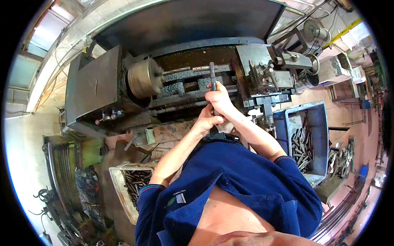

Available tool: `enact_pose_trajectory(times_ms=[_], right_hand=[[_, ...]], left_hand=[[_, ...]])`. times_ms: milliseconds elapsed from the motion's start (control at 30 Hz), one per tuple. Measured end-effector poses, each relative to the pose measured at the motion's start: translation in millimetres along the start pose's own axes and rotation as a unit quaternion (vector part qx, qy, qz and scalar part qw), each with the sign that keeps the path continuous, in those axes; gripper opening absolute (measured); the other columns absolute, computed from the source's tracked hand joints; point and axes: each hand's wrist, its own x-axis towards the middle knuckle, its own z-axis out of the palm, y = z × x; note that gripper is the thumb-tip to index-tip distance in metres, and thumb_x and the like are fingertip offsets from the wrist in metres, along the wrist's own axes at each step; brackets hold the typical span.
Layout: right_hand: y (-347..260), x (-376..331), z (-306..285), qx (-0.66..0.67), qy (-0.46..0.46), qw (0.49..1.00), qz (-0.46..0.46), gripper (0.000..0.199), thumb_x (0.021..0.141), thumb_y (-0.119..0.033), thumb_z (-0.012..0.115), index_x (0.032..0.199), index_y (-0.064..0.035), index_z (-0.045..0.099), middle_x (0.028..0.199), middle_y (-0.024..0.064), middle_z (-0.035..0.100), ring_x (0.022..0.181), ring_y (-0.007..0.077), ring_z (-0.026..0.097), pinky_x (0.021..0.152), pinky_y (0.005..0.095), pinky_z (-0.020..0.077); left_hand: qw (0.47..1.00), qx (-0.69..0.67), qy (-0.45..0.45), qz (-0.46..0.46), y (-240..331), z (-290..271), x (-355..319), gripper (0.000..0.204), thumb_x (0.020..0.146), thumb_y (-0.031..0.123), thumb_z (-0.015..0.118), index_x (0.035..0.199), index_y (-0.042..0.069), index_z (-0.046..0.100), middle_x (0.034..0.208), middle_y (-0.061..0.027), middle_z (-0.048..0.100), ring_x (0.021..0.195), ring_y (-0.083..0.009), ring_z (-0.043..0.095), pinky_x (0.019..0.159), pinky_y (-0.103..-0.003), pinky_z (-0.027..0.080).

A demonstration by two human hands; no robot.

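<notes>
In front of my body both hands hold a long, slim dark metal bar upright in the picture, its upper end reaching over the lathe bed. My right hand [219, 99] is closed around the middle of the dark metal bar [212, 74]. Just below it, my left hand [206, 120] grips the lower part, fingers partly hidden. What kind of tool or part the bar is, I cannot make out. Left of the hands is the lathe's round chuck [141, 78]; to their right stands the carriage with its tool post [269, 76].
Metal chips [174, 88] lie heaped on the lathe bed. A blue bin [281, 127] with many metal rods stands at my right, a whitish bin [119, 184] of metal pieces at my left. The headstock [96, 84] and a dark back guard [197, 24] bound the far side.
</notes>
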Motion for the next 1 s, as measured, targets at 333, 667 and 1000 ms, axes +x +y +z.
enact_pose_trajectory(times_ms=[333,667,1000], right_hand=[[-20,5,20,-0.040,0.011,0.999,0.001,0.023,0.061,-0.008,0.058,0.080,-0.0027,0.046,0.067,0.0036,0.048,0.062,0.0118,0.044,0.051,0.0277,0.0374],[-27,6,66,-0.150,-0.030,0.987,0.045,0.025,0.060,-0.014,0.058,0.078,0.0003,0.048,0.071,0.0111,0.052,0.070,0.0192,0.050,0.063,0.0333,0.0431],[-20,6,69,-0.150,-0.001,0.989,0.020,0.031,0.061,-0.012,0.058,0.088,0.0026,0.050,0.074,0.0107,0.054,0.073,0.0204,0.052,0.066,0.0304,0.0433]], left_hand=[[1.000,0.019,0.001,0.009,17,-7,-1,0.056,0.058,0.022,0.071,0.104,0.000,0.047,0.081,-0.0024,0.055,0.072,-0.0107,0.054,0.059,-0.022,0.044],[1.000,-0.020,0.018,0.003,21,-48,-23,0.064,0.058,0.019,0.077,0.109,-0.001,0.045,0.092,-0.0038,0.054,0.082,-0.0131,0.055,0.075,-0.025,0.047],[0.999,-0.024,0.019,0.021,22,-51,-24,0.059,0.060,0.015,0.074,0.110,-0.002,0.046,0.092,-0.0041,0.056,0.084,-0.0136,0.056,0.074,-0.026,0.047]])
